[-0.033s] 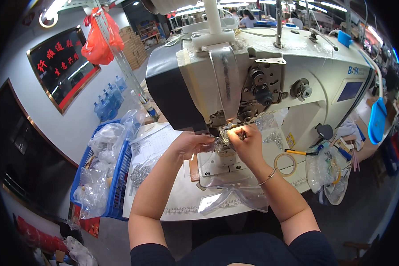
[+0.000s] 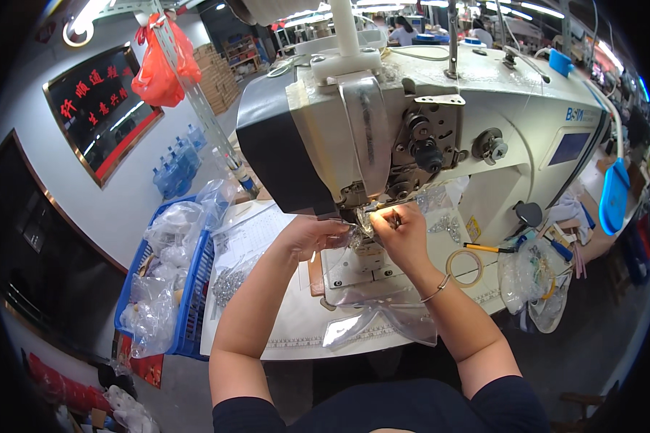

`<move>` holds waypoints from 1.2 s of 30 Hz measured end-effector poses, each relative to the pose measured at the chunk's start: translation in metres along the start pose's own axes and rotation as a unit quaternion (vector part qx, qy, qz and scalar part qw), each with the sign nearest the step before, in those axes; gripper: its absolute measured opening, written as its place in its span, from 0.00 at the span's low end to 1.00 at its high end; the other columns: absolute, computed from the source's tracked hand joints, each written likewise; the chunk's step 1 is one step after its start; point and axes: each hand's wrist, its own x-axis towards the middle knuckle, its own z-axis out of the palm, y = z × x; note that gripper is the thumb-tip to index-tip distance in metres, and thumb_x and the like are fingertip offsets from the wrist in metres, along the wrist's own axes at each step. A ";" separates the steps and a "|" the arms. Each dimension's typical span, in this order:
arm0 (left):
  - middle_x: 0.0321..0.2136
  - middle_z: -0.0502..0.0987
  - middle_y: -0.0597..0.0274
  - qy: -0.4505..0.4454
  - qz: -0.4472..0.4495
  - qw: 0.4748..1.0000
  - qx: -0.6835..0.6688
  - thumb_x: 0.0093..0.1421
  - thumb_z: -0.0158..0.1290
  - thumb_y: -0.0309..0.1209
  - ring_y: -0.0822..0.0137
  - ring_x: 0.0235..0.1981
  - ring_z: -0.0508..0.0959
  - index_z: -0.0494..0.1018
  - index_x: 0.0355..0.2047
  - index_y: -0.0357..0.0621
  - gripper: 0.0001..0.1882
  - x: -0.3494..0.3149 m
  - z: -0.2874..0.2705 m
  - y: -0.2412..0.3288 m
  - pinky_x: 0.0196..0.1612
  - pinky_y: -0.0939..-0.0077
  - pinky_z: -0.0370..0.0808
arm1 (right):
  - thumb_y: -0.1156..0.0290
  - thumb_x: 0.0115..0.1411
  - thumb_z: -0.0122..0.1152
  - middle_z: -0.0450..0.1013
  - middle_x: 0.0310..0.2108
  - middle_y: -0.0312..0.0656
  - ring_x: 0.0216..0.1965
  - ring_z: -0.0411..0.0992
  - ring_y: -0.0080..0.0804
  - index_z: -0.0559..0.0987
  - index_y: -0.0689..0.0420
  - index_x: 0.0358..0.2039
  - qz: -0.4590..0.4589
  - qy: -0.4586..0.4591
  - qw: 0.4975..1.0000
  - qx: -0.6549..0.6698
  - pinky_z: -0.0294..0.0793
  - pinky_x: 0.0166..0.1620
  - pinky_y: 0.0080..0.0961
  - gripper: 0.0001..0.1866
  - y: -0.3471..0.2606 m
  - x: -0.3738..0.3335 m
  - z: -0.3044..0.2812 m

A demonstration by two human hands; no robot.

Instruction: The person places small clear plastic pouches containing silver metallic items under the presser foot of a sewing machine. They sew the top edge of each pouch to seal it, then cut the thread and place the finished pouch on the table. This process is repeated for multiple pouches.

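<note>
From my end, via the head cam, the clear plastic piece (image 2: 354, 234) is at the sewing spot, right under the head of the sewing machine (image 2: 527, 123), between both hands. L hand (image 2: 316, 237) is pinching its left edge, thumb vs. fingers. R hand (image 2: 403, 229) is curled in close on the other side, fingertips bunched by the lamp-lit work; a small dark thing shows at them, can't tell what, nor how firmly they grip.

Handling, my guess: v. light, thin, bendy but a bit springy, prob. slick, creases easily. I'd take it by the outer edges w/ fingertip pads, low force, away from the needle area. Glare + clear material make its outline hard to read, so can't say where it ends.

In the way: the machine head overhangs the work & hides part of it; R hand covers some too. Nr the front edge of the white table (image 2: 289, 321) lies a loose clear sheet (image 2: 383, 326), between the forearms; can't tell if it's joined to the held piece. Left: blue basket (image 2: 126, 303) w/ crumpled clear bags, papers (image 2: 256, 234), silvery bits (image 2: 230, 283) beside L forearm. Right: tape roll (image 2: 451, 268) nr R wrist, yellow pen (image 2: 489, 247) just beyond, then a bulky clear bag (image 2: 531, 274).
</note>
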 end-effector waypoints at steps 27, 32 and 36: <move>0.34 0.75 0.61 -0.011 -0.014 1.000 0.021 0.54 0.52 0.21 0.70 0.36 0.76 0.71 0.40 0.36 0.12 0.009 -0.009 -0.001 0.42 0.71 0.73 | 0.70 0.47 0.61 0.66 0.15 0.38 0.31 0.64 0.35 0.77 0.61 0.19 0.092 -0.057 0.993 0.052 0.65 0.40 0.31 0.07 0.015 0.002 0.001; 0.37 0.73 0.62 0.002 0.002 1.000 0.007 0.53 0.52 0.21 0.70 0.36 0.75 0.68 0.44 0.39 0.16 0.001 -0.006 -0.011 0.40 0.72 0.74 | 0.67 0.47 0.64 0.69 0.23 0.41 0.31 0.64 0.31 0.76 0.61 0.19 0.130 -0.113 0.984 0.036 0.65 0.35 0.27 0.11 0.004 0.008 -0.011; 0.45 0.70 0.58 -0.015 0.106 0.994 -0.016 0.51 0.52 0.18 0.67 0.39 0.74 0.61 0.49 0.45 0.24 -0.053 0.021 -0.072 0.40 0.70 0.75 | 0.71 0.49 0.65 0.65 0.40 0.43 0.40 0.67 0.34 0.64 0.59 0.50 0.134 -0.040 0.990 -0.013 0.70 0.44 0.28 0.29 0.029 -0.021 -0.059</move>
